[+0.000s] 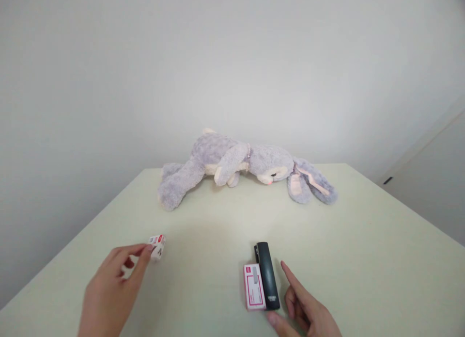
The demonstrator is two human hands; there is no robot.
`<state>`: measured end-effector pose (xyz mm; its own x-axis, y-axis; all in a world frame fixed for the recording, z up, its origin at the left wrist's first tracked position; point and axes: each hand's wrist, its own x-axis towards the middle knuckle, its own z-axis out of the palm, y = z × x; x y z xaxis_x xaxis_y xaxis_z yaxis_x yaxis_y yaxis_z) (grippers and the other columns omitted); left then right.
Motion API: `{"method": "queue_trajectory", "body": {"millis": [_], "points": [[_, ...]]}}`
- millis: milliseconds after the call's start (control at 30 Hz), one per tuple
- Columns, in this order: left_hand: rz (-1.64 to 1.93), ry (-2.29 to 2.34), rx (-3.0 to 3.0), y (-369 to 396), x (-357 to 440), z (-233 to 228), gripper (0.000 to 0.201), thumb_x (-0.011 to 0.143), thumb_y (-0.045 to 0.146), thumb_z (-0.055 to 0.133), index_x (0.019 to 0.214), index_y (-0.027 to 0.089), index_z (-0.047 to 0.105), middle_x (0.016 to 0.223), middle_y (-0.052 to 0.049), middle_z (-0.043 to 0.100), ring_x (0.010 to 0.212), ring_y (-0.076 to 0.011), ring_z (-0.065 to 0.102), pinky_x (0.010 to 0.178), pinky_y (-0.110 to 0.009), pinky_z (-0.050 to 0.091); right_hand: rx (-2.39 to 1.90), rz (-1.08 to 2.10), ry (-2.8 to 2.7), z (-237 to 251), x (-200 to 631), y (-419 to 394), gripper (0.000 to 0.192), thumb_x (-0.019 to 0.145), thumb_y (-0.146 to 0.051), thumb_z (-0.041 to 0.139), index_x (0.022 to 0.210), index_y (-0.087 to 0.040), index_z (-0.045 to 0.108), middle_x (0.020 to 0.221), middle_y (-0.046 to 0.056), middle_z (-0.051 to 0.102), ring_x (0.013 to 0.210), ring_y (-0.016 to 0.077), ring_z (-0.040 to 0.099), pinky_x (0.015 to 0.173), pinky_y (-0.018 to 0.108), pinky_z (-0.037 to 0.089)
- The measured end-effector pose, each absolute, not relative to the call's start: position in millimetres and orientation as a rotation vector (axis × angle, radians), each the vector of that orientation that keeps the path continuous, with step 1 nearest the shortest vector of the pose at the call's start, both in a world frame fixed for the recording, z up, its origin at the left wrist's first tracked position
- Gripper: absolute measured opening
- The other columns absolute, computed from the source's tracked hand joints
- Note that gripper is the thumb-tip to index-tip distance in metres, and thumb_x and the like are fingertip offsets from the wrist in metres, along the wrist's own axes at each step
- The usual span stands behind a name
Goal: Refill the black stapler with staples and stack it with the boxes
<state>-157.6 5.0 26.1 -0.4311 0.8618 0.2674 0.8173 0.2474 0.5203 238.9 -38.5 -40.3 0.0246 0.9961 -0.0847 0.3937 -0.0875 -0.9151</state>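
Note:
On the left, my left hand is closed, pinching the near left edge of a small white box with red and black print between thumb and forefinger. A black stapler lies lengthwise in front of me. Against its left side sits a white box with pink edges and a pink printed frame. My right hand is just right of the stapler, forefinger stretched out and thumb apart at its near end. The other fingers of that hand are curled, with nothing visible in them; whether the thumb touches the stapler, I cannot tell.
A grey plush rabbit lies on its side along the far edge of the pale table, ears to the right. A plain wall stands behind it. At the far right is a pale panel with a dark slot.

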Motion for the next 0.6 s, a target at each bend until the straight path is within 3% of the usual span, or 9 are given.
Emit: {"method": "queue_trajectory", "body": {"millis": [67, 133, 233, 333, 467, 600], "points": [[0.843, 2.45, 1.498, 10.8, -178.6, 25.0, 0.051, 0.089, 0.068, 0.055, 0.113, 0.026, 0.071, 0.099, -0.002, 0.075, 0.078, -0.0235, 0.068, 0.066, -0.033, 0.052, -1.622, 1.001, -1.559, -36.4, 237.7, -35.9, 0.1, 0.074, -0.049, 0.08, 0.161, -0.02, 0.039, 0.083, -0.001, 0.064, 0.066, 0.0183, 0.059, 0.062, 0.028, 0.049], [0.797, 2.377, 1.46, 16.9, -176.0, 22.4, 0.053, 0.086, 0.069, 0.057, 0.113, 0.026, 0.071, 0.088, -0.001, 0.076, 0.074, -0.0235, 0.069, 0.066, -0.032, 0.05, -1.631, 0.95, -1.684, -27.8, 234.4, -30.7, 0.097, 0.073, -0.042, 0.081, 0.16, -0.027, 0.041, 0.106, 0.005, 0.073, 0.083, 0.0252, 0.069, 0.073, 0.032, 0.056], [0.814, 2.219, 1.509, 26.4, -138.4, 15.6, 0.05, 0.088, 0.067, 0.055, 0.108, 0.024, 0.07, 0.072, 0.001, 0.07, 0.068, -0.0225, 0.067, 0.065, -0.031, 0.047, -1.605, 0.87, -1.819, -14.2, 228.9, -23.1, 0.09, 0.075, -0.034, 0.077, 0.158, -0.035, 0.042, 0.135, 0.007, 0.068, 0.108, 0.0316, 0.071, 0.088, 0.039, 0.059], [0.885, 2.031, 1.548, 35.3, -86.8, 8.8, 0.046, 0.092, 0.064, 0.053, 0.109, 0.023, 0.067, 0.074, 0.002, 0.069, 0.066, -0.0205, 0.065, 0.065, -0.03, 0.047, -1.613, 0.823, -1.868, -6.7, 226.2, -19.4, 0.087, 0.076, -0.03, 0.075, 0.157, -0.034, 0.044, 0.14, 0.007, 0.066, 0.116, 0.0319, 0.07, 0.094, 0.039, 0.058], [0.897, 1.971, 1.54, 40.1, -32.8, 8.5, 0.056, 0.091, 0.058, 0.058, 0.134, 0.021, 0.054, 0.098, -0.003, 0.074, 0.069, -0.0194, 0.067, 0.067, -0.031, 0.049, -1.626, 0.856, -1.908, -3.0, 226.3, -17.3, 0.085, 0.076, -0.029, 0.075, 0.155, -0.032, 0.047, 0.136, 0.008, 0.068, 0.113, 0.0314, 0.071, 0.094, 0.039, 0.057], [0.759, 1.901, 1.629, 31.2, -3.8, 16.4, 0.037, 0.096, 0.052, 0.055, 0.122, 0.028, 0.066, 0.094, 0.0, 0.077, 0.072, -0.0187, 0.068, 0.071, -0.03, 0.048, -1.569, 0.843, -1.888, 3.0, 222.6, -13.9, 0.074, 0.073, -0.025, 0.077, 0.144, -0.032, 0.06, 0.129, 0.007, 0.072, 0.109, 0.0305, 0.072, 0.09, 0.035, 0.056]]}}
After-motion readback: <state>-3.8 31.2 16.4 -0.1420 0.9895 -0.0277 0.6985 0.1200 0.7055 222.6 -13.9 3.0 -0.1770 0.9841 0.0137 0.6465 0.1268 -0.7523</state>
